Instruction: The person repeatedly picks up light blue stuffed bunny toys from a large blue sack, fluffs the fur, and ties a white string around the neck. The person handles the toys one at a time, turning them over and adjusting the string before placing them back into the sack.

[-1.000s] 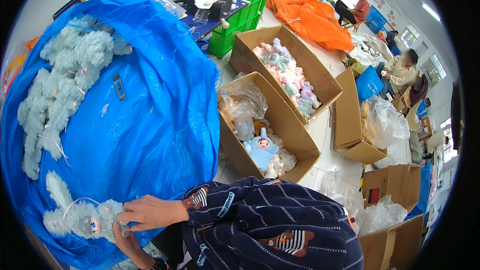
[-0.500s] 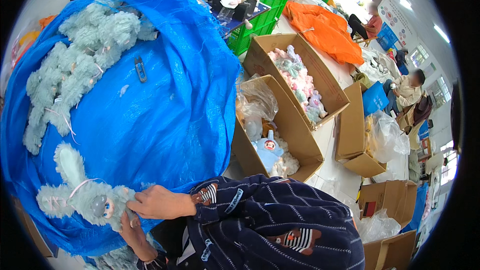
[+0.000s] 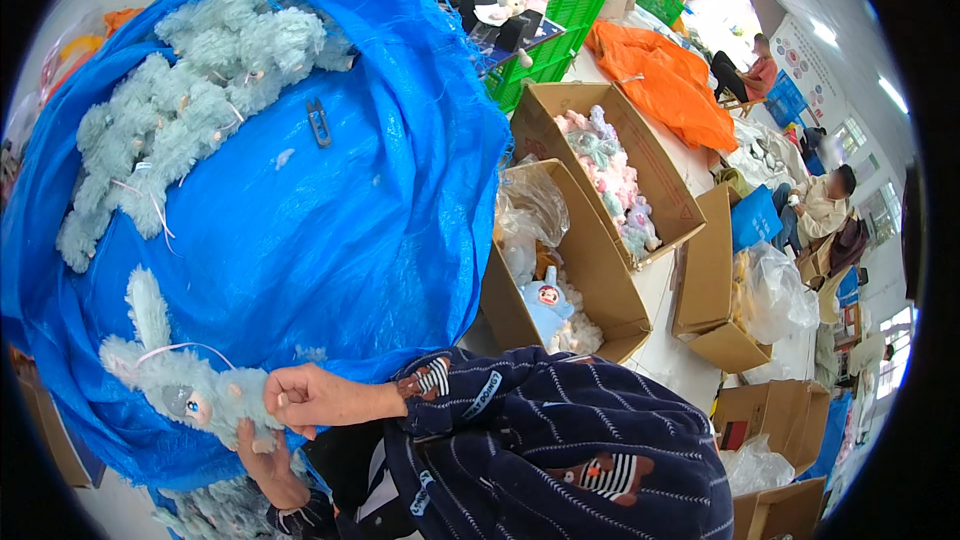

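A pale blue-green plush doll point(image 3: 225, 387) with long ears, a pink ribbon and a doll face lies on its side at the near left edge of the blue sheet. My left hand point(image 3: 268, 465) grips its body from below, fingers against the fur. My right hand point(image 3: 318, 398) is curled closed at the end of the doll's body; whatever its fingertips hold is hidden. Farther up the sheet lie small dark thread snips point(image 3: 318, 123), apart from both hands. A heap of matching plush dolls point(image 3: 160, 120) covers the sheet's far left side.
The blue sheet point(image 3: 390, 210) is rumpled, with a raised edge. To the right stand open cardboard boxes point(image 3: 612, 292) holding plush toys and plastic bags. Green crates point(image 3: 575, 5) and an orange cloth point(image 3: 665, 80) are farther back. Two seated people point(image 3: 825, 202) are at the far right.
My right hand has curled tighter and shifted slightly along the doll's body. The doll has turned a little, its face now less visible. The whole view has shifted slightly.
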{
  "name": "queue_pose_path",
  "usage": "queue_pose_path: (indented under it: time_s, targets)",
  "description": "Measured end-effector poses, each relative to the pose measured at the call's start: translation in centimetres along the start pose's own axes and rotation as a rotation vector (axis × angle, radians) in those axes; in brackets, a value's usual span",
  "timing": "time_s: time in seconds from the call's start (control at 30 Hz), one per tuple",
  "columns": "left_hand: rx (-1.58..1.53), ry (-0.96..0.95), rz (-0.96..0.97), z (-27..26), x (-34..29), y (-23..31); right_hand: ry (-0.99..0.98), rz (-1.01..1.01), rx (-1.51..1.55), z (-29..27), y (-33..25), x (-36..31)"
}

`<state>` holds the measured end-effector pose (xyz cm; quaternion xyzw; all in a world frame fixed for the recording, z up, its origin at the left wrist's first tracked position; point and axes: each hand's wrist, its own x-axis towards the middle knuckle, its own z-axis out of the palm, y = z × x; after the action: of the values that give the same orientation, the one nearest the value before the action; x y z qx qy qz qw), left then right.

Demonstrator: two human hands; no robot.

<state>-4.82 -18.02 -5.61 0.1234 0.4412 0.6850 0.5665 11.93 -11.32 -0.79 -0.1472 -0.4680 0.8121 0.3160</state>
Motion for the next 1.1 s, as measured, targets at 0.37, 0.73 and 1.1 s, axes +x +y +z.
queue_pose_path:
  time_s: [0.37,0.73,1.1]
  targets:
    - [0.094,-0.101,0.104,-0.5,2.3,0.9,0.072,-0.648,-1.301,-0.9,-0.4,0.5]
    - [0.11,-0.199,0.04,4.8,3.3,1.5,0.094,-0.363,-1.281,0.3,-2.2,0.9]
    - [0.014,-0.231,-0.092,3.4,3.9,-0.2,0.088,-0.498,-1.537,0.2,1.6,3.5]
